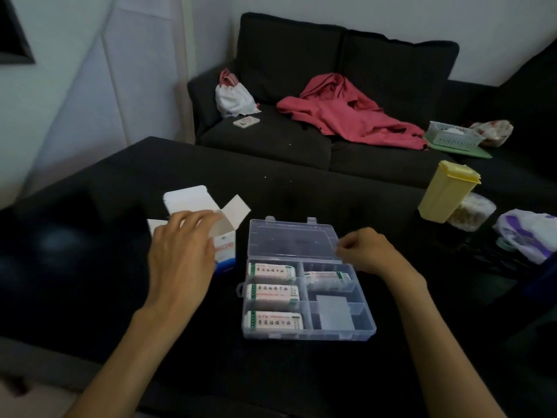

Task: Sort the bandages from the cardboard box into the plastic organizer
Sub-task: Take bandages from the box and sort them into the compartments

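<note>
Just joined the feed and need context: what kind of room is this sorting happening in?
Most likely a home living room. A dark sofa with a pink jacket and a small white bag on it stands behind the low dark table that bears the plastic organizer.

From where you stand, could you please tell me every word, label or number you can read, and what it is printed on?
No text here can be quoted with confidence.
Four white packets in the plastic organizer: a row of black characters between green end bands, too blurred to read.
Cardboard box by the left hand: a red mark above a blue band, partly hidden and blurred.
Yellow container: no print visible.
</note>
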`<action>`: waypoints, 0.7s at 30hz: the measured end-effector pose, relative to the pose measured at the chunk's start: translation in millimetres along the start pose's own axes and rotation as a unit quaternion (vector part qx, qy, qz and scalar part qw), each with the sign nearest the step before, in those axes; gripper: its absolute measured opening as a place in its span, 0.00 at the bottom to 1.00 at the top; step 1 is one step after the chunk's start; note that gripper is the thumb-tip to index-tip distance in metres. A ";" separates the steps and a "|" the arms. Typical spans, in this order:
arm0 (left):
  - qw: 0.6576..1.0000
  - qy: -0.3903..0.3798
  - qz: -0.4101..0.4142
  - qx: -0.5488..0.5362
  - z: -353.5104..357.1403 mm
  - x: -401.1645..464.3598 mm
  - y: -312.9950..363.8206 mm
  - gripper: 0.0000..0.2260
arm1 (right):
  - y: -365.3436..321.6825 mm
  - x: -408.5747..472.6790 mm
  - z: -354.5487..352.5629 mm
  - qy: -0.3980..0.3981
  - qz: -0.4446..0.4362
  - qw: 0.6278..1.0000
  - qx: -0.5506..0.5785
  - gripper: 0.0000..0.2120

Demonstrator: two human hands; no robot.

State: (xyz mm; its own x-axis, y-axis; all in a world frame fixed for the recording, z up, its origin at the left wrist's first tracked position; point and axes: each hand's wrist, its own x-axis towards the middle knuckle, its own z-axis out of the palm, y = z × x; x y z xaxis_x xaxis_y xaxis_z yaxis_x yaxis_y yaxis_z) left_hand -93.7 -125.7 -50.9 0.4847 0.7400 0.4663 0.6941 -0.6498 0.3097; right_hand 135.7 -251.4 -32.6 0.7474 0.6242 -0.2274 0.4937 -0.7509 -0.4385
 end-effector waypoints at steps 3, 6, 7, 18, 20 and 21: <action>0.999 -0.026 0.009 0.032 -7.5 -2.7 -32.3 0.22 | -45.7 -20.6 16.2 0.032 -0.211 0.974 0.072 0.14; 0.999 -0.051 0.011 -0.003 -15.5 -9.5 -53.3 0.17 | -89.8 -37.5 48.3 0.051 -0.377 0.923 0.049 0.18; 0.999 -0.047 0.020 -0.018 -14.1 -10.3 -50.4 0.16 | -91.9 -38.9 58.2 0.063 -0.407 0.911 0.011 0.18; 0.978 -0.013 -0.100 -0.182 -14.1 -8.9 -54.8 0.03 | -85.9 -52.2 91.3 -0.015 -0.397 0.912 -0.106 0.16; 0.958 -0.051 -0.135 -0.249 -12.0 -8.0 -54.9 0.05 | -86.7 -58.1 87.8 -0.021 -0.391 0.914 -0.109 0.17; 0.948 -0.061 -0.141 -0.278 -11.9 -9.2 -54.8 0.05 | -87.9 -62.8 83.8 -0.030 -0.382 0.917 -0.108 0.18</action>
State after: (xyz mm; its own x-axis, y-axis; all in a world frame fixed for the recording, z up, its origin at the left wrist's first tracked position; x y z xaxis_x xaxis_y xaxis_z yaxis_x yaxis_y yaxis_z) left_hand -142.6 -98.9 -62.4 0.4030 0.8904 0.2114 0.4341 -0.3894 0.8123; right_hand 8.2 -206.5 -52.6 0.1234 0.9920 0.0253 0.9446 -0.1096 -0.3094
